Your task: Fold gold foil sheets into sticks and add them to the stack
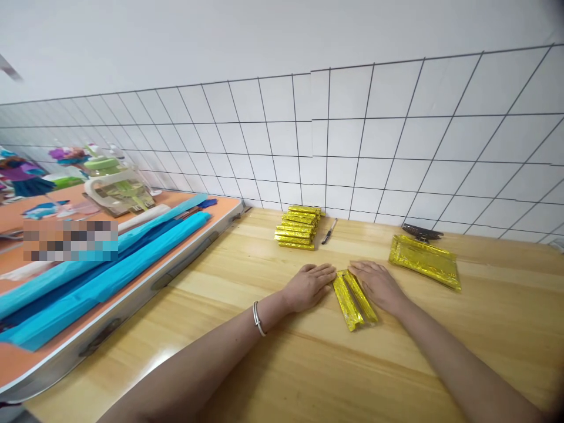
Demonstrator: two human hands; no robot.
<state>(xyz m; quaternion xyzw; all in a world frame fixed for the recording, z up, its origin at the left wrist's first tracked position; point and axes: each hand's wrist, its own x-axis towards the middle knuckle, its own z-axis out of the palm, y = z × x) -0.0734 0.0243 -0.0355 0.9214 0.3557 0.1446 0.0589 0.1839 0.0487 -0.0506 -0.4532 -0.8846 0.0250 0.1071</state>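
Two long folds of shiny gold foil (349, 302) lie on the wooden table between my hands, with a narrow dark gap between them. My left hand (309, 286) rests flat at their upper left edge, fingers stretched out. On the other side, my right hand (376, 285) lies flat with its fingers spread along the right edge. Behind them is a stack of several folded gold strips (299, 226), and a pen (329, 232) is beside it. Flat gold sheets (424, 262) lie to the right, by a black clip (422, 232).
An orange-topped table (176, 202) adjoins on the left, bearing rolled blue material (110, 282), a green-lidded bottle (104, 165) and dolls (26, 176). A white wall with a black grid (343, 141) stands behind the wooden table (247, 258).
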